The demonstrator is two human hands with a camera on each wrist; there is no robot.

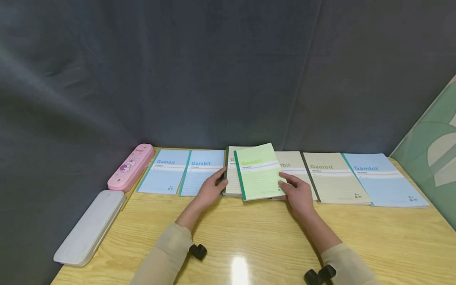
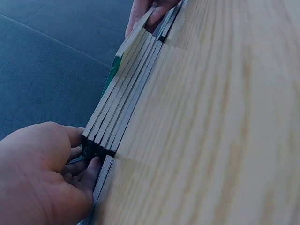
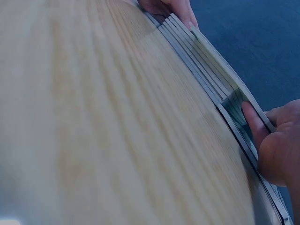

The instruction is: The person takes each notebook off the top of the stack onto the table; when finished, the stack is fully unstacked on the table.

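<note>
My right hand (image 1: pixel 299 196) pinches the right edge of a light green notebook (image 1: pixel 258 174) with a teal spine. This notebook lies tilted over a stack of several notebooks (image 2: pixel 124 91), its right side raised off the stack. At the stack's left side is my left hand (image 1: pixel 210 190), its fingers and thumb gripping the dark spines near the front corner. The right wrist view shows the thumb of the right hand (image 3: pixel 283 145) under the raised notebook (image 3: pixel 229 70). Beige notebook (image 1: pixel 232 182) covers show from beneath the green one.
Two blue notebooks (image 1: pixel 164 174) (image 1: pixel 202 178) lie left of the stack. To its right are a partly covered beige notebook (image 1: pixel 293 158), another beige notebook (image 1: pixel 336 182) and a blue one (image 1: pixel 386 184). A pink pencil case (image 1: pixel 132 168) and a white case (image 1: pixel 89 227) line the table's (image 1: pixel 249 237) left edge.
</note>
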